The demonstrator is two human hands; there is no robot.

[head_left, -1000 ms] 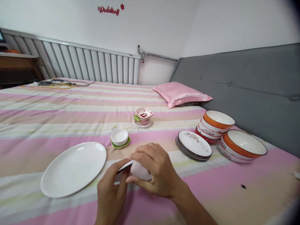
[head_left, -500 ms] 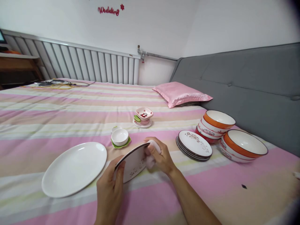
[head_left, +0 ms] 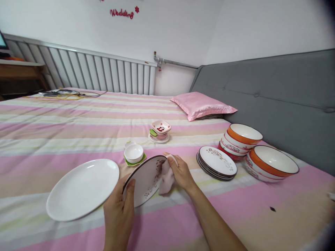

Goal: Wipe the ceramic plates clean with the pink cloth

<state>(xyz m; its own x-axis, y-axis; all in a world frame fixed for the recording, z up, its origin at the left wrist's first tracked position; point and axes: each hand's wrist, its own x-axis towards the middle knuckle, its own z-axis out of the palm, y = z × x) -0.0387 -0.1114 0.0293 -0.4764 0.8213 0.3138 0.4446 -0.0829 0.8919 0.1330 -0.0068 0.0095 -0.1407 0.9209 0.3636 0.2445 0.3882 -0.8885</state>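
Observation:
A white plate (head_left: 145, 179) with a dark rim and brown flower print is held tilted above the bed. My left hand (head_left: 120, 205) grips its near left edge, thumb on the face. My right hand (head_left: 181, 174) is closed on a pale pink cloth (head_left: 166, 178), which it presses against the plate's right rim. To the right lies a stack of similar plates (head_left: 217, 162). A large white oval platter (head_left: 83, 190) lies flat at my left. Just beyond the held plate, a small white bowl (head_left: 133, 153) sits on a green leaf-shaped dish (head_left: 142, 159).
White bowls with orange bands (head_left: 244, 134) are stacked at right, beside another orange-banded bowl (head_left: 272, 164). Farther back, small pink dishes (head_left: 161, 127) form a pile. A pink pillow (head_left: 204, 104) leans near the grey headboard (head_left: 274, 83). Cables (head_left: 70, 93) lie at the far left.
The plate has turned so more of its printed face shows, and my left hand has shifted slightly left. More of the cloth hangs below my right hand.

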